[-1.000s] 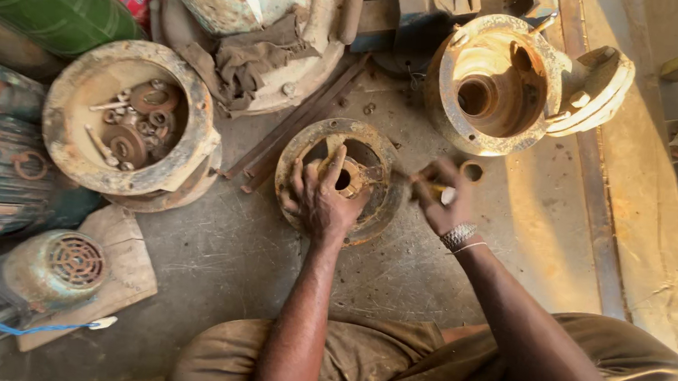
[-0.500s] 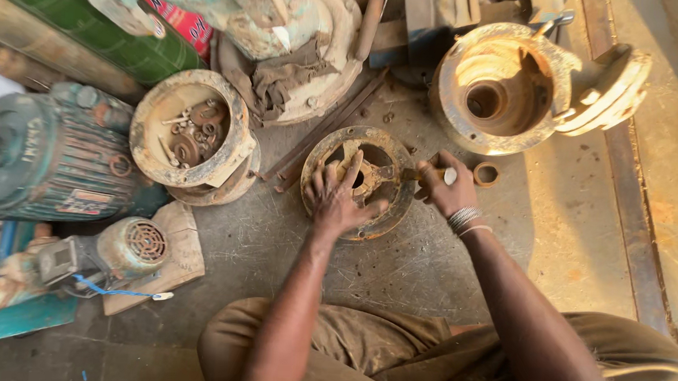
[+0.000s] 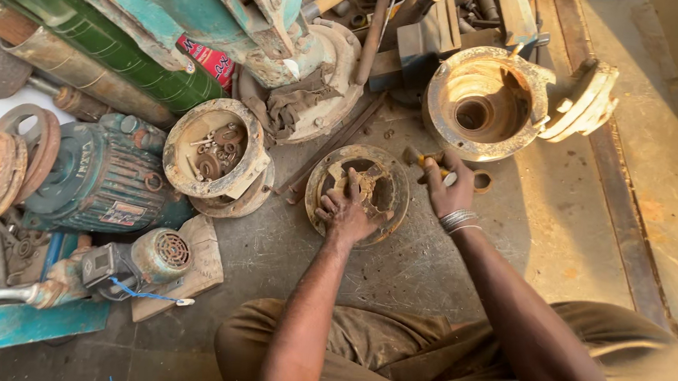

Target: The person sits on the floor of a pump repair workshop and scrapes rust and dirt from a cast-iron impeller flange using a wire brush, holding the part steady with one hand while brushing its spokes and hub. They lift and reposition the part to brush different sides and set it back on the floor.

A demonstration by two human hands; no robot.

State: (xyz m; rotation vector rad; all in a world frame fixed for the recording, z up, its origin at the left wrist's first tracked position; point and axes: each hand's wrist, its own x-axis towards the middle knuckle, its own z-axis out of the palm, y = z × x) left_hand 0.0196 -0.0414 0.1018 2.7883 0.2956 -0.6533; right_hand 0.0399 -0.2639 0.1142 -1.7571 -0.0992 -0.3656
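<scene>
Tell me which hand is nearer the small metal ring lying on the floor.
Right. The right hand is just left of the ring, gripping a small tool. The left hand rests on the round rusty housing, farther left.

A rust-brown round metal cover plate (image 3: 358, 192) lies on the grey, dust-streaked concrete floor (image 3: 588, 221), under the left hand (image 3: 347, 214); the right hand (image 3: 449, 188), with silver bangles at its wrist, holds a yellow-handled tool (image 3: 427, 160). A tan, rust-stained round housing (image 3: 485, 105) stands beyond, a teal ribbed motor (image 3: 104, 176) at the left edge, a glossy green cylinder (image 3: 89, 50) towards the far-left corner
</scene>
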